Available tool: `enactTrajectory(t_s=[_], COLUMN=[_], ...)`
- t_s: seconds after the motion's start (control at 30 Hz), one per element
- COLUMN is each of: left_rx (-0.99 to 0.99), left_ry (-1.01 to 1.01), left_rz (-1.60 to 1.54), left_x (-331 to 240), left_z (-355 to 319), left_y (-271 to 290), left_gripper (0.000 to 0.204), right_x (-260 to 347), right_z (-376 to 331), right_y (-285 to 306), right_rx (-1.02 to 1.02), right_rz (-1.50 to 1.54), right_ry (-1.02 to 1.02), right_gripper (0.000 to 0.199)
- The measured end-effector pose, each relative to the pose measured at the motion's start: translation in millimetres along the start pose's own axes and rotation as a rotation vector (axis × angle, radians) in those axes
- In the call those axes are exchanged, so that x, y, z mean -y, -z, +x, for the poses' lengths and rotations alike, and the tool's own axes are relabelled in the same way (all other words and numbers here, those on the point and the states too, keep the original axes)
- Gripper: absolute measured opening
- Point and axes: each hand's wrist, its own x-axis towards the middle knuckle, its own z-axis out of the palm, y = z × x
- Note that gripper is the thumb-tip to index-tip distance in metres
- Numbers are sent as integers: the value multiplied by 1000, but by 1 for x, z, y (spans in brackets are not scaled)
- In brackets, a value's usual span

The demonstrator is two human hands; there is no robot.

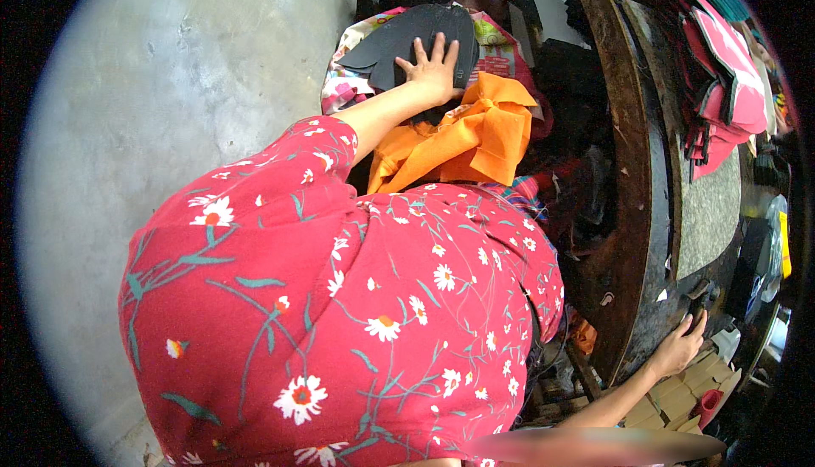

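Leaning far over, red floral dress [340, 314] fills most of my view.

Right hand [679, 346]: low at the edge of the dark bench [632, 212], fingers curled loosely against its rim. Can't tell if it grips anything; looks like bracing. Just below it, tan blocks [679, 395] and a small red cup [707, 403]. Beyond it along the bench, a grey slab [709, 212], then a stack of pink and dark cut pieces [722, 85] at the far end.

Left hand [435, 68]: stretched out ahead, palm down, fingers spread flat, not closed on anything. It presses on the black sheets [407, 38], a small pile of cut foam-like shapes. These sit on top of a patterned sack [356, 85], directly under and beyond my fingers. Nearer than the hand, touching my wrist side, an orange cloth [475, 140] bunched up in a knot. Left of everything, bare concrete floor [170, 127].

Step, as I read it: reaching for the black sheets, hand landed on the pile, pick not yet made. Fingers are on top only, nothing under the edge.

Next move needs, I'd judge: curl fingers under the near edge, pinch off the top sheet or the few I want, lift without dragging the whole pile off the sack. Sheets look thin and floppy, so expect sag. Right hand keeps weight on the bench while I'm bent this far.
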Motion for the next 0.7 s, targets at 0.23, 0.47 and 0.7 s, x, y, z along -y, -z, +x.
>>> enactTrajectory(t_s=[0.23, 0.47, 0.7], left_rx=[214, -25, -302], left_ry=[-201, -408, -1336], left_rz=[326, 434, -526], left_x=[-3, -29, -79], left_z=[5, -43, -120], left_y=[40, 160, 275], left_gripper=[93, 21, 43], right_x=[3, 11, 6], right_z=[-3, -2, -7], right_y=[2, 9, 0], right_rx=[-11, -2, -59], right_rz=[39, 29, 31], right_ry=[13, 0, 22], right_gripper=[42, 40, 39])
